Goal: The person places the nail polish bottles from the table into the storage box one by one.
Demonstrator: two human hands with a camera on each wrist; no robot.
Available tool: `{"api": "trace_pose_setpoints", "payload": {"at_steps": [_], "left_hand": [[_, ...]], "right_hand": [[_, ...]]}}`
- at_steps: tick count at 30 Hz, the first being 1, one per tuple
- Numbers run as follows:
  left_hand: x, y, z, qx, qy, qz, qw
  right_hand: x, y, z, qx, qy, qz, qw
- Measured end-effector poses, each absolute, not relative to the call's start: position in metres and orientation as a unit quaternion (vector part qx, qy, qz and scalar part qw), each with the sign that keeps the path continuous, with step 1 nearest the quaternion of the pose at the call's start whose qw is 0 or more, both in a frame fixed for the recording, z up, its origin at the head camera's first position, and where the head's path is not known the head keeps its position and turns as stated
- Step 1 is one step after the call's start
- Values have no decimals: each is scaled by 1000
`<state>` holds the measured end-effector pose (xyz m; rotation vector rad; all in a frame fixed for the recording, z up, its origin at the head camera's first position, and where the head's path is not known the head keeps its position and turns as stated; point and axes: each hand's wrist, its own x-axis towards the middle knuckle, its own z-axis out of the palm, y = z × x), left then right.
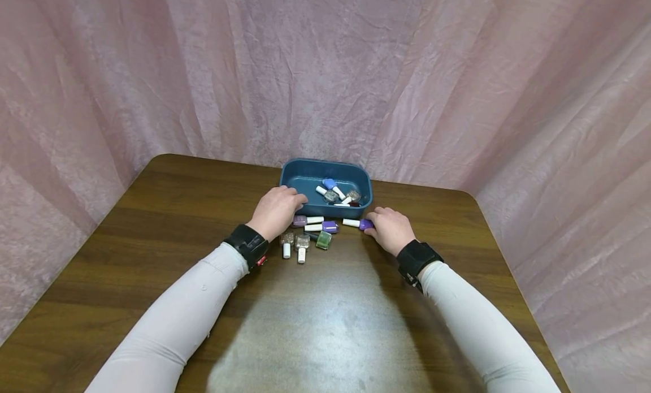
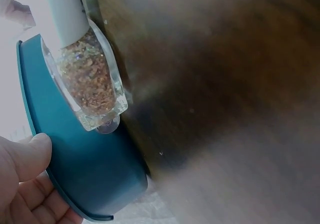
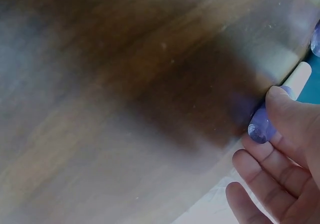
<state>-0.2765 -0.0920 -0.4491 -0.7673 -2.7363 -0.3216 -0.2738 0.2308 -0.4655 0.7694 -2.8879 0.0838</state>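
Observation:
At its front left corner, the blue-green bin [image 1: 326, 211] is gripped by my left hand [image 1: 277, 211], thumb on one side of the wall and fingers on the other. My right hand [image 1: 390, 229] pinches a purple nail polish bottle [image 3: 260, 124] between thumb and fingers, its white cap [image 1: 350, 223] pointing left. That bottle lies just in front of the bin's right end. Inside the bin are several bottles, among them a blue one [image 1: 330, 184]. Between my hands lie more bottles: a mauve one [image 1: 300, 220], another purple one [image 1: 330, 227] and a green one [image 1: 323, 240].
Two glitter bottles with white caps, the left one [image 1: 287, 238] and the right one [image 1: 302, 242], lie nearest me on the wooden table [image 1: 315, 325]. A pink curtain [image 1: 325, 76] hangs right behind the bin and along the right side.

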Motion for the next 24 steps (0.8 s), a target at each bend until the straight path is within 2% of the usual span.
{"api": "trace_pose_setpoints", "payload": {"at_steps": [17,24], "left_hand": [[-277,-92,-450,-266,-946,-112,146],[-277,-92,-450,-261,-949,-112,133]], "right_hand": [[-256,239,-461,260,-962,29,81],[-249,244,-458,264,-960,32,88]]}}
